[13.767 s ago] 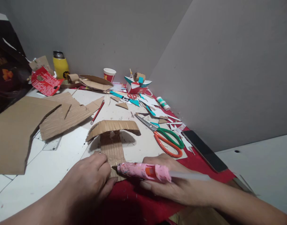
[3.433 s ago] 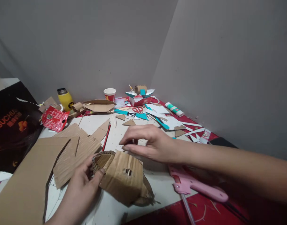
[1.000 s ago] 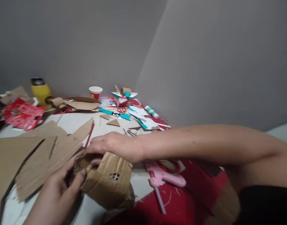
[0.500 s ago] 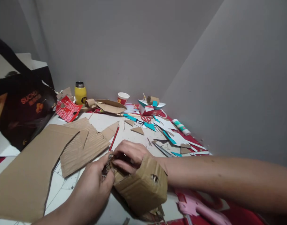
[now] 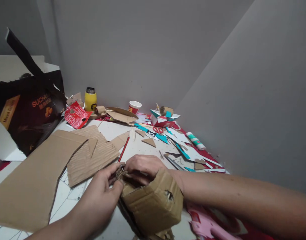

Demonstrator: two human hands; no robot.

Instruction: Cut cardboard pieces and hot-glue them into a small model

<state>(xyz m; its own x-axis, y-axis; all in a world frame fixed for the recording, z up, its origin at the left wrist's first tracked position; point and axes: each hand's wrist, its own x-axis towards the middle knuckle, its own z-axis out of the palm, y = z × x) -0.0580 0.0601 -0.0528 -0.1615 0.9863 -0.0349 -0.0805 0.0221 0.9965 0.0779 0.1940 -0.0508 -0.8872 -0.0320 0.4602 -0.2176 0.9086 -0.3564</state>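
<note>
A folded brown cardboard box with a ragged hole in its side sits low in the middle of the head view. My left hand pinches a corrugated cardboard edge at the box's upper left, thumb and fingers closed on it. From behind, my right hand reaches over the box's open top. Its fingers curl down into the opening against the cardboard, and the fingertips are partly hidden by the box wall. A pink glue gun lies to the right, under my right forearm.
Flat cardboard sheets cover the left side. A red pencil, grey-bladed scissors and paper scraps lie beyond my hands. At the back stand a yellow bottle, a paper cup and a black bag.
The view has shifted slightly left, so things appear farther right. Both hands stay on the box, and the corrugated edge in my left hand has turned a little.
</note>
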